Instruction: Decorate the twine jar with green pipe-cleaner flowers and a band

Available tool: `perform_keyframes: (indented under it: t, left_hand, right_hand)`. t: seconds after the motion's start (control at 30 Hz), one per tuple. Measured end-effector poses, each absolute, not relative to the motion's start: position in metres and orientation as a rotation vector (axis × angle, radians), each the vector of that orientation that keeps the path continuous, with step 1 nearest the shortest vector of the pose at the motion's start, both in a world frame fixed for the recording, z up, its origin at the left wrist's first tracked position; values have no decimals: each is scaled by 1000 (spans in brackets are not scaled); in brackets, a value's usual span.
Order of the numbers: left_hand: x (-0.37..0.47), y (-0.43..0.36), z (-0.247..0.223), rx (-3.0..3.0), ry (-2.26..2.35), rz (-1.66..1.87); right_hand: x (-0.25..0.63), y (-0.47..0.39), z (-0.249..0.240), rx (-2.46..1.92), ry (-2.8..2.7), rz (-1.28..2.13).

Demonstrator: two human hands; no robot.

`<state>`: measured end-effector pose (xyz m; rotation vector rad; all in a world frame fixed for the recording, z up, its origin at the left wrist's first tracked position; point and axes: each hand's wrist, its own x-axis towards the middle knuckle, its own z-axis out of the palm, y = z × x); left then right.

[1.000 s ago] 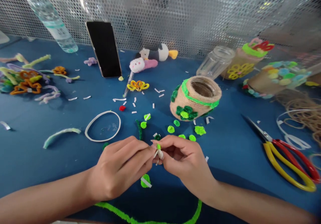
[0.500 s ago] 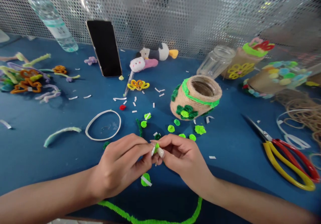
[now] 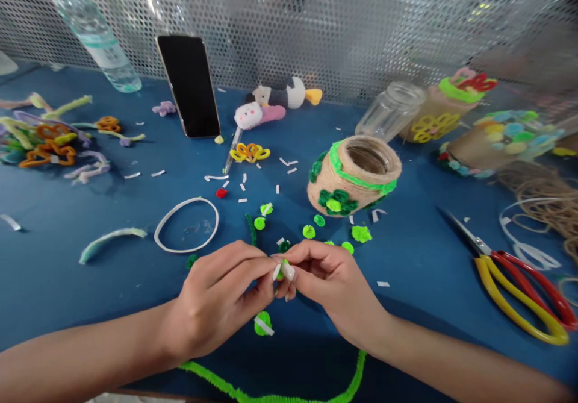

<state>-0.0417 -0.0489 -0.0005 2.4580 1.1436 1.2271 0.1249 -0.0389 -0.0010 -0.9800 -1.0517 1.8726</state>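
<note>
Between the fingertips of both hands sits a small bright green pipe-cleaner coil point(image 3: 284, 265), with a bit of white on it, partly hidden by the fingers. My left hand point(image 3: 226, 300) pinches it from one side; my right hand point(image 3: 332, 285) pinches it from the other. Just below lies a green coil with a white strip point(image 3: 263, 323) across it. A long green pipe cleaner point(image 3: 271, 398) curves along the front edge beneath my wrists. Several small green coils point(image 3: 309, 231) are scattered beyond my fingers. Behind them stands a twine-wrapped jar point(image 3: 316, 195) with green flowers and a green band.
Yellow-and-red-handled scissors point(image 3: 497, 270) lie at right, near tangled twine point(image 3: 546, 198). A white ring point(image 3: 156, 234) lies left of centre. A phone point(image 3: 189, 87) and a water bottle point(image 3: 97, 41) stand against the perforated metal screen point(image 3: 253, 23). A glass jar point(image 3: 391, 111) and decorated jars are behind right.
My fingers shift very slightly around the small green coil, and more of the white bit shows at my right fingertips. Everything on the table stays where it was.
</note>
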Motion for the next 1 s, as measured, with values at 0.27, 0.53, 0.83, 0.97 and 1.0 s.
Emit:
perform_keyframes:
  t: [0.27,0.53,0.83,0.97,1.0]
  left_hand:
    - [-41,-49,5,2380,1196,1227]
    - [-39,-48,8,2301,1227,1193]
    - [-41,-47,8,2383,1217,1237]
    - [-41,-47,3,2354,1172,1216]
    - [-41,-47,2,2341,1167,1210]
  right_hand:
    - [125,-38,2,-1009,-1073,1872]
    - [126,-37,0,-1028,-1047,1878]
    - [129,-35,5,-970,-1134,1899]
    - [128,-35,5,-1019,-1130,1900]
    - [128,-35,5,-1033,-1137,1896]
